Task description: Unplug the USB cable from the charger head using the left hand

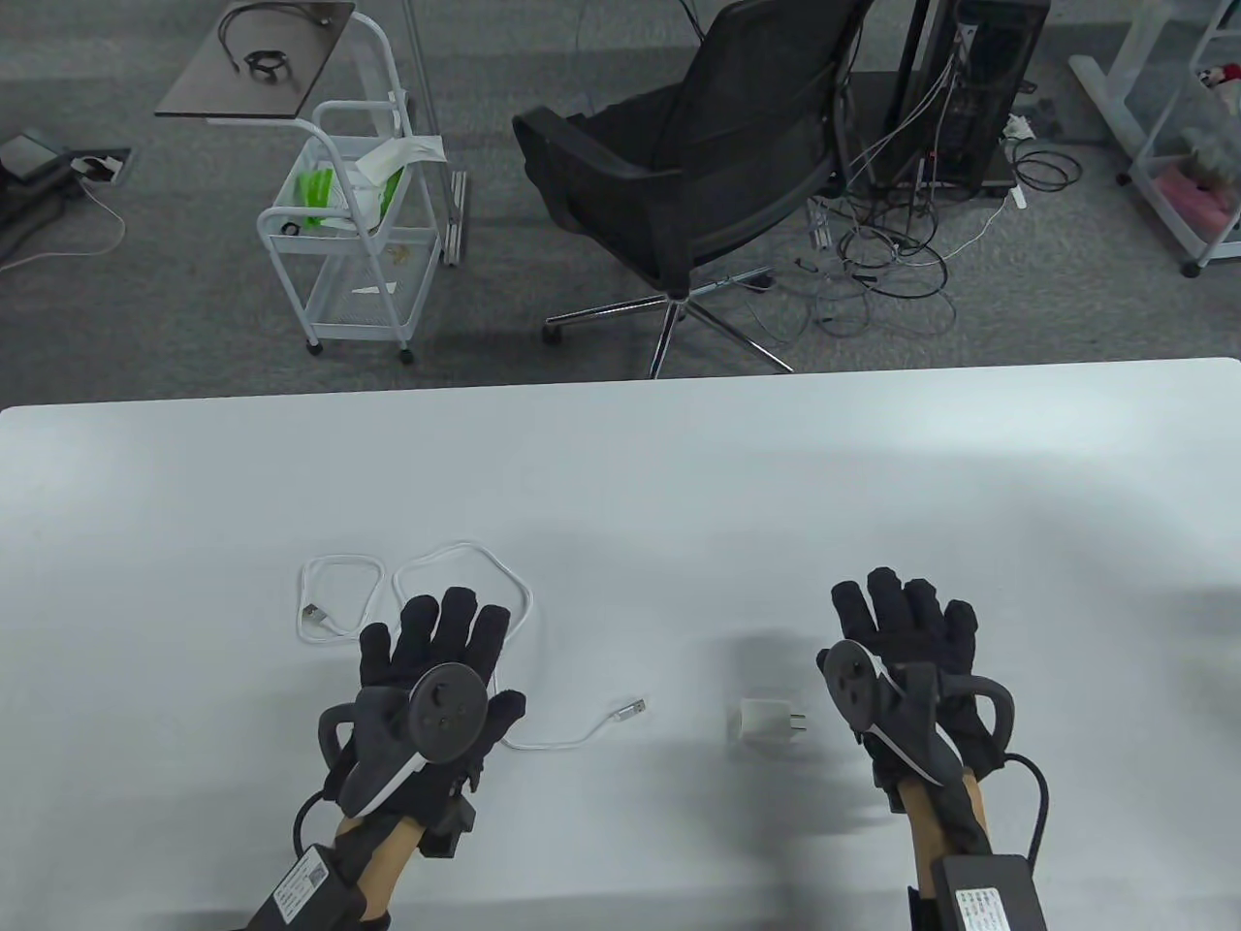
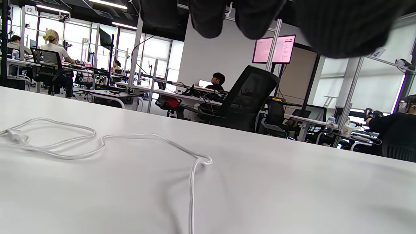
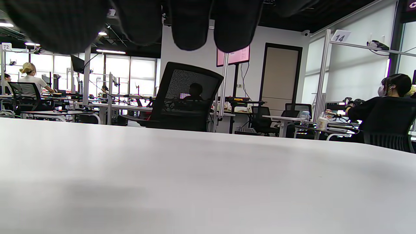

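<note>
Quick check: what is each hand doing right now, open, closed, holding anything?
Left hand: open, fingers spread flat over the cable, gripping nothing.
Right hand: open, holding nothing, beside the charger.

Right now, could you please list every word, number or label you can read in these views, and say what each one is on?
"72": white tag on a frame post, left wrist view; also in the right wrist view.
"14": white tag on a frame rail.
"4": partly hidden tag.
Pink monitor: text too small to read.
Wrist box labels: print too blurred to read.
</note>
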A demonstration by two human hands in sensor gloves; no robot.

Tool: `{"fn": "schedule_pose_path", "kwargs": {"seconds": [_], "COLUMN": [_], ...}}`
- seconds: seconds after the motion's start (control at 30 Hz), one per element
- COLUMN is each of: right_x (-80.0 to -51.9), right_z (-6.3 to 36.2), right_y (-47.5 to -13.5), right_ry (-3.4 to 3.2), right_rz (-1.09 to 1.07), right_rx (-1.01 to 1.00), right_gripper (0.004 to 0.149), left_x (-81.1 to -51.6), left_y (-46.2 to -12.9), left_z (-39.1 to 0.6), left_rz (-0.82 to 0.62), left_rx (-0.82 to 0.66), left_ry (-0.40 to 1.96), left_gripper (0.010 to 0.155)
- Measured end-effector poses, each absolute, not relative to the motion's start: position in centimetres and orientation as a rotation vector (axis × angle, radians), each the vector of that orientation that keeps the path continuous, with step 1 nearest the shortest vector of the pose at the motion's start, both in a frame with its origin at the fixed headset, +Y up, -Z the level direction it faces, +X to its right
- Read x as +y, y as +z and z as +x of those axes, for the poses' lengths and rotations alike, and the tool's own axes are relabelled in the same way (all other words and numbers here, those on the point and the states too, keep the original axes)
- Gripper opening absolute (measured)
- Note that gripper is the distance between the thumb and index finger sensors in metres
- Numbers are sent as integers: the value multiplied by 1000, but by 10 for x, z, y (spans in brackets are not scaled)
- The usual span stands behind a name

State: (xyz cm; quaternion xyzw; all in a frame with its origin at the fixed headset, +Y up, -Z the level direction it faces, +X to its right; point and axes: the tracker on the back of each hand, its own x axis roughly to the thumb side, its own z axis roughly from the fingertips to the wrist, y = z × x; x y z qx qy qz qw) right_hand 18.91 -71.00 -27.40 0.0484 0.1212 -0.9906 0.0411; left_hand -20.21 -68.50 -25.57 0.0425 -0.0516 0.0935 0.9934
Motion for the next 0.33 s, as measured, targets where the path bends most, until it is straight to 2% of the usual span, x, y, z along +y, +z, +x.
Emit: {"fn": "schedule_pose_path", "kwargs": {"seconds": [0.33], "right_x": [-711], "right_z": [186], "right_y": [-272], "right_ry": [-3045], "right_rz": [119], "right_rx": [353], "right_gripper": [68], "left_x": [-694], "left_y": [-254], "left_z": [-204], "left_rz": [34], "left_rx": [-90], "left_ry": [171], "left_gripper": [83]}}
